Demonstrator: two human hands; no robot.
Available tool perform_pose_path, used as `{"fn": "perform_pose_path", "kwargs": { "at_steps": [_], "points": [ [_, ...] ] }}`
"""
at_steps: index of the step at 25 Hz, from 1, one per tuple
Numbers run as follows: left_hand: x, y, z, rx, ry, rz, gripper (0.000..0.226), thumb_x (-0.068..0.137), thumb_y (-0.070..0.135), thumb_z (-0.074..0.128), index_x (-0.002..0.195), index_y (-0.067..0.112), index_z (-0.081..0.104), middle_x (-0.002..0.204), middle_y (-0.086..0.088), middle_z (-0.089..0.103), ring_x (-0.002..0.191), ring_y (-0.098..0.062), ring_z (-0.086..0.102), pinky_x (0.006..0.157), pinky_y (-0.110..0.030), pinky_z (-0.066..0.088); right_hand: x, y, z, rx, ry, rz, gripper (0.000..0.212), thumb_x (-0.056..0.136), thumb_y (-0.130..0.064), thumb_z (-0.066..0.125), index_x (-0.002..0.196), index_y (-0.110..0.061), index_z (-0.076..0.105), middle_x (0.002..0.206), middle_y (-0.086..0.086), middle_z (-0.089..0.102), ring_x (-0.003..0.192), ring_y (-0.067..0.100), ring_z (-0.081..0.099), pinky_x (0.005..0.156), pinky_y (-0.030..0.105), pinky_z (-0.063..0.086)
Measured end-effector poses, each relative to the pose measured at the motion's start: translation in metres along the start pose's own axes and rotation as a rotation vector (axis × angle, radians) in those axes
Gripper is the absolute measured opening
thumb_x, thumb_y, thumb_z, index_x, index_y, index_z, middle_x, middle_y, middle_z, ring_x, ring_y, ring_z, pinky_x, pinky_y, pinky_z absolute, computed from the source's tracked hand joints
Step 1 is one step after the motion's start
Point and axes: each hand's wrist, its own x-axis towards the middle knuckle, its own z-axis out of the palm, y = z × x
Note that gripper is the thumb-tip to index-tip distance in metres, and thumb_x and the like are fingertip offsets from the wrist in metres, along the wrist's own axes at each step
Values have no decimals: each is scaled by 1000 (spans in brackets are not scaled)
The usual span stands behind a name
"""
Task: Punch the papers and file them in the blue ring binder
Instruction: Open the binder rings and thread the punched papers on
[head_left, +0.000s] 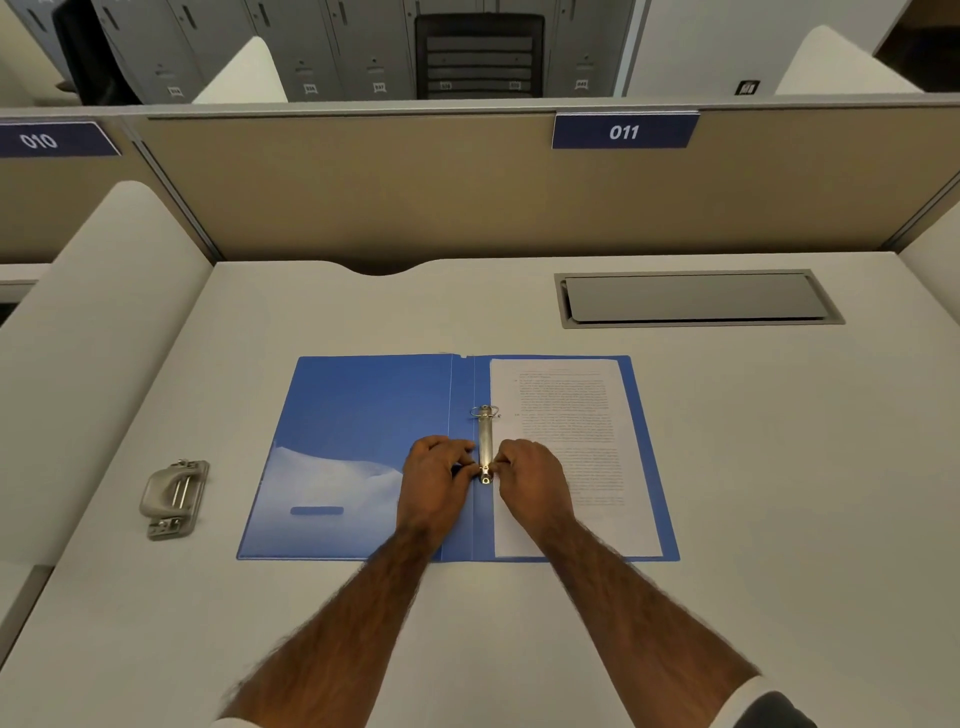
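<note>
The blue ring binder (358, 415) lies open flat in the middle of the desk. Printed white papers (566, 415) rest on its right half, their left edge at the metal ring mechanism (485, 436) along the spine. The far ring looks closed through the paper. My left hand (436, 478) and my right hand (530, 480) meet at the near ring, fingers pinched on it from either side; the fingertips hide that ring. A grey metal hole punch (174, 499) sits on the desk left of the binder, untouched.
A closed grey cable hatch (696, 299) is set into the desk at the back right. A beige partition (415, 187) with an "011" sign stands behind the desk. White side dividers flank it at left and right.
</note>
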Motion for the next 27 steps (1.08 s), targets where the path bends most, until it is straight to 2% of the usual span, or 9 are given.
{"fn": "perform_pose_path", "kwargs": {
  "at_steps": [2,8,13,17,18,20,22,23,27],
  "points": [
    [-1,-3,3,4,1,-20,27,93,23,64,118,17,69,117,-3,64,113,-20,53,99,-25,36,-1,1,-1,13,16,9,12,92,-6,58,83,-8,66,84,9,68,74,15,51,64,26,34],
    [-1,-5,5,-9,-9,-44,30,93,25,64,123,19,66,119,-2,62,115,-20,53,102,-27,38,1,3,1,11,16,33,9,94,-11,60,91,-8,68,90,9,69,76,13,50,66,25,37],
    [-5,1,2,67,-33,-7,35,92,35,64,124,20,62,128,-2,60,122,-21,52,106,-32,38,0,2,0,-68,-1,16,14,98,-14,54,101,-9,67,99,9,67,92,20,59,74,28,44],
    [-21,-1,3,105,-74,70,73,87,57,61,148,24,36,160,6,24,146,-11,21,116,-33,20,-11,5,-10,4,59,-1,27,94,-29,60,116,-15,64,114,5,61,107,23,56,90,35,47],
    [-27,0,1,133,-6,104,69,88,54,62,146,24,39,160,4,24,145,-12,22,116,-35,21,-19,10,-15,69,101,30,33,92,-34,63,120,-16,63,118,5,61,111,22,55,95,36,46],
    [-39,7,2,270,80,308,48,91,43,62,134,21,53,150,-3,44,139,-21,39,114,-41,34,-43,27,-28,158,252,145,39,90,-36,67,123,-16,61,125,5,61,116,22,55,102,37,45],
    [-54,15,10,419,-20,597,37,93,33,62,128,20,61,138,-3,58,130,-24,52,109,-42,41,-70,52,-43,106,351,336,42,90,-35,68,124,-13,60,126,9,61,117,25,56,101,40,47],
    [-60,15,15,453,-92,655,37,94,32,60,129,20,61,136,-1,60,130,-24,53,108,-39,40,-80,64,-50,46,342,442,44,90,-37,67,125,-12,58,125,11,60,116,27,56,98,41,48],
    [-65,11,26,428,-249,504,41,100,35,46,139,23,53,146,3,52,137,-20,45,114,-34,29,-99,85,-59,-24,206,670,52,88,-48,64,122,-10,53,119,12,54,113,28,52,92,42,50]
  ]
}}
